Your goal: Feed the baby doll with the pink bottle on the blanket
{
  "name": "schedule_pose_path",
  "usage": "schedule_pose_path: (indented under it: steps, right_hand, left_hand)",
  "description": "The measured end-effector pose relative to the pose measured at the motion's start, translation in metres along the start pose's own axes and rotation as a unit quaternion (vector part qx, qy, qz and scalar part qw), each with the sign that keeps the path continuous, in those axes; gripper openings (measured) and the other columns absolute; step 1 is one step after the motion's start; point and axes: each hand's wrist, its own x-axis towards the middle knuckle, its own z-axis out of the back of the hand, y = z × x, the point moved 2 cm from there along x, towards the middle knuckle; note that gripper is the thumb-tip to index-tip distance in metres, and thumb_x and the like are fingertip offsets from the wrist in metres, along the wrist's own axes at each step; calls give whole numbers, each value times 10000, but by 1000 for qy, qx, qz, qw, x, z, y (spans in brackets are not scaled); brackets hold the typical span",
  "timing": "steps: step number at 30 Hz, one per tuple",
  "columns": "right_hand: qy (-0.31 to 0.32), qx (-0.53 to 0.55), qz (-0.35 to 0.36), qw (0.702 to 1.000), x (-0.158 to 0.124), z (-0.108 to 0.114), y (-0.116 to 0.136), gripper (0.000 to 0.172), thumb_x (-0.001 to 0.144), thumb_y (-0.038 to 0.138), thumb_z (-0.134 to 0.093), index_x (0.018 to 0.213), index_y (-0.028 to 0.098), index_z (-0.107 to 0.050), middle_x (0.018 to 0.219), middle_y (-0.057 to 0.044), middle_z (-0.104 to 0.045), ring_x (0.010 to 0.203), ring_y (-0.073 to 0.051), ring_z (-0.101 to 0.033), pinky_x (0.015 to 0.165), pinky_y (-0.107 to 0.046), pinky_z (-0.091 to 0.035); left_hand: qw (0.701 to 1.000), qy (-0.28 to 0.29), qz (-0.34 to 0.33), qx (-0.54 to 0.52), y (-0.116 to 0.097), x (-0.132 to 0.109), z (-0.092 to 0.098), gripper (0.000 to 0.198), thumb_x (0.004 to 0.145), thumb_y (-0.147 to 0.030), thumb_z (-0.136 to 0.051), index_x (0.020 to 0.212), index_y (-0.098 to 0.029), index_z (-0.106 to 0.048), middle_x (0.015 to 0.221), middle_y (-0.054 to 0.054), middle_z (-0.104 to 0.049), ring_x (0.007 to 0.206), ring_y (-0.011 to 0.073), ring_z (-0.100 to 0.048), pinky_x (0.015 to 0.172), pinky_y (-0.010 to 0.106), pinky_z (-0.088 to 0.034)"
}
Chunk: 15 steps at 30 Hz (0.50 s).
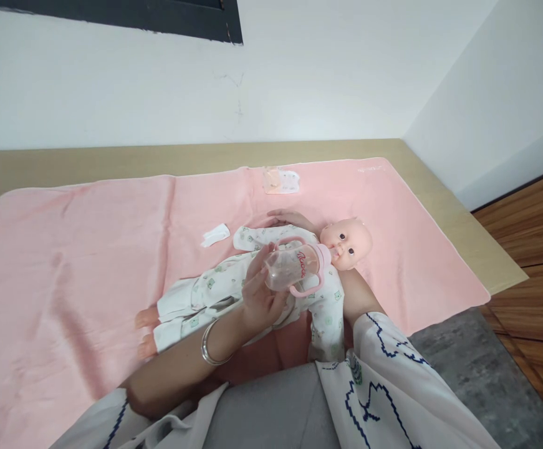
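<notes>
A baby doll (346, 240) in a white patterned outfit lies on its back on a pink mat, its head to the right and bare feet to the left. My left hand (264, 293) is closed around a clear feeding bottle (287, 269) with a pink collar and pink handles. The bottle is tilted over the doll's chest, its teat end at the doll's mouth. My right forearm passes beneath the doll's neck. Beyond the doll's far arm my right hand (292, 216) shows with fingers stretched out, partly hidden by the doll.
Beside the doll's sleeve lies a small folded white cloth (216, 234). A small flat packet (281, 181) rests near the back edge of the pink mat (112, 249). The wooden tabletop (196, 156) meets a white wall behind, and wooden drawers (533, 268) stand at the right.
</notes>
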Motion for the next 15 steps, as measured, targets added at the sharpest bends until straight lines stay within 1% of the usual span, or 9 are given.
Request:
schedule_pose_path:
  steps: [3, 6, 12, 15]
  right_hand:
    - [-3, 8, 3, 1000, 0, 0, -4, 563, 974, 355, -386, 1379, -24, -481, 1410, -174, -498, 1298, -90, -505, 1149, -224, -348]
    - [0, 22, 5, 1000, 2, 2, -7, 559, 973, 328, -394, 1395, -33, -458, 1380, -174, -526, 1285, -89, -514, 1144, -230, -354]
    - [14, -16, -22, 1000, 3, 2, -8, 481, 974, 238, -395, 1391, 19, -492, 1400, -155, -519, 1312, -83, -501, 1155, -220, -353]
    - [6, -8, 0, 1000, 2, 2, -9, 499, 974, 241, -383, 1399, -9, -467, 1381, -162, -531, 1312, -83, -500, 1155, -220, -350]
  left_hand:
    - [1000, 4, -9, 10, 1, 0, 0, 724, 888, -131, -650, 1501, -364, -344, 1592, 65, -382, 1425, 258, -456, 1127, 433, -504]
    - [1000, 6, -15, 11, 2, 0, 0, 733, 896, -110, -618, 1507, -378, -316, 1605, 49, -362, 1438, 255, -436, 1128, 441, -498]
    - [1000, -1, 0, 0, 1, -1, 0, 714, 894, -129, -641, 1491, -393, -351, 1591, 42, -385, 1434, 245, -444, 1149, 416, -488]
    - [1000, 5, -4, 1, 1, -1, 0, 730, 889, -112, -634, 1492, -397, -336, 1607, 30, -360, 1443, 239, -431, 1140, 429, -494]
